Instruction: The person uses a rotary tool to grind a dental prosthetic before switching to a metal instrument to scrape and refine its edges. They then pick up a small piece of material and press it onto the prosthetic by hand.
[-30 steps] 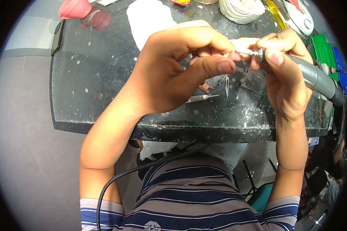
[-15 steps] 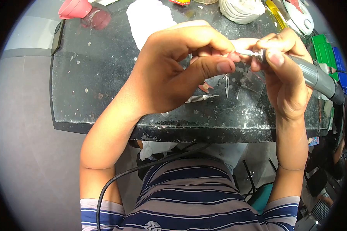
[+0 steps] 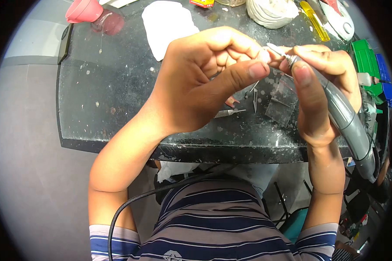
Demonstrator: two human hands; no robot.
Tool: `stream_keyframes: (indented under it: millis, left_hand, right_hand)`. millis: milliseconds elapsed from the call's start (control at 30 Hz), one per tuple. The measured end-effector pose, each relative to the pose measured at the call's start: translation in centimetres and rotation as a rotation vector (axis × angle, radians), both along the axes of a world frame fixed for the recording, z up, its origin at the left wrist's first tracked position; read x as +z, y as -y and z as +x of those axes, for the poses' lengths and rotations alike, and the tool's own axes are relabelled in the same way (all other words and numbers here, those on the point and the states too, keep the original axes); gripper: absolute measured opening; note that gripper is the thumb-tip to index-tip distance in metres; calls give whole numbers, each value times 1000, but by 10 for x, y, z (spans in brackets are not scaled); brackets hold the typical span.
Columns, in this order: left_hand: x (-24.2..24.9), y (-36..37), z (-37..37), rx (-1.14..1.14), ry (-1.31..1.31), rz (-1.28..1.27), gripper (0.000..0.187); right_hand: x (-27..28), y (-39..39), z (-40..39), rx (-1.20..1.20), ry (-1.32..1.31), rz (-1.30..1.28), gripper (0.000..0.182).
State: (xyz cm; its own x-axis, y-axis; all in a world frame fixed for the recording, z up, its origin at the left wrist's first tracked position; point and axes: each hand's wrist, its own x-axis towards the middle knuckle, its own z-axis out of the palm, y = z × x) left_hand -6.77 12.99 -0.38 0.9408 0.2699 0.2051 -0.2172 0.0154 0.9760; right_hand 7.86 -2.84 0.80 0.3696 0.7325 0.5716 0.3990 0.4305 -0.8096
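Head view: the left hand (image 3: 196, 87) pinches a small pale piece (image 3: 263, 55), mostly hidden, between thumb and forefinger, presumably to steady it; just beside it, a white bit (image 3: 274, 48) juts from the right hand (image 3: 312, 100), which grips the grey drill (image 3: 345, 112) near its front, likely for control.

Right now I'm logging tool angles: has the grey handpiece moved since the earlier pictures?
Yes: the grey handpiece has swung, its rear end now lower in the picture, farther below the green bin.
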Motion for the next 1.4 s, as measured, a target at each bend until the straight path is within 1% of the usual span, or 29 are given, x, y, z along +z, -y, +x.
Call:
stream_keyframes:
  millis: [33,100,133,200,233,300,333,600,700,867,967,1100,1200,1300,1400]
  left_hand:
    - [1,2,0,3,-14,-40,24]
    - [0,3,1,16,-20,-40,24]
    - [0,4,1,31,-25,-39,24]
    - [0,4,1,33,-30,-43,25]
    - [-1,4,1,35,-35,-46,25]
    - [0,3,0,33,-37,-34,24]
    - [0,3,0,31,-40,-21,24]
    - [0,4,0,36,-53,-24,25]
    - [-1,3,1,35,-50,-30,26]
    - [2,4,0,48,-70,-34,26]
    - [2,2,-2,14,-85,-13,26]
    - [-1,5,0,59,-63,-9,26]
    - [-1,4,-1,56,-49,-2,25]
    - [-1,5,0,45,-45,-12,25]
    - [-1,6,0,50,-50,-25,24]
  right_hand:
    - [12,-1,-13,-51,-3,-53,17]
    - [11,-2,-18,-102,-6,-107,16]
    - [-1,-2,-14,-79,-60,-24,15]
    - [-5,1,-11,-56,-112,59,14]
    - [0,4,-11,-123,13,-55,14]
    - [4,7,-13,-189,141,-168,13]
    - [4,7,-14,-194,134,-186,13]
    - [5,7,-15,-205,158,-222,13]
    - [3,7,-15,-212,98,-199,14]
    - [2,6,-14,-197,95,-186,15]
    - [1,7,-13,-173,114,-172,14]
    - [0,7,-13,-169,83,-145,13]
    - [4,6,-15,-162,102,-184,14]
    - [3,6,-15,-161,33,-160,14]
    - [4,7,-14,-165,135,-199,13]
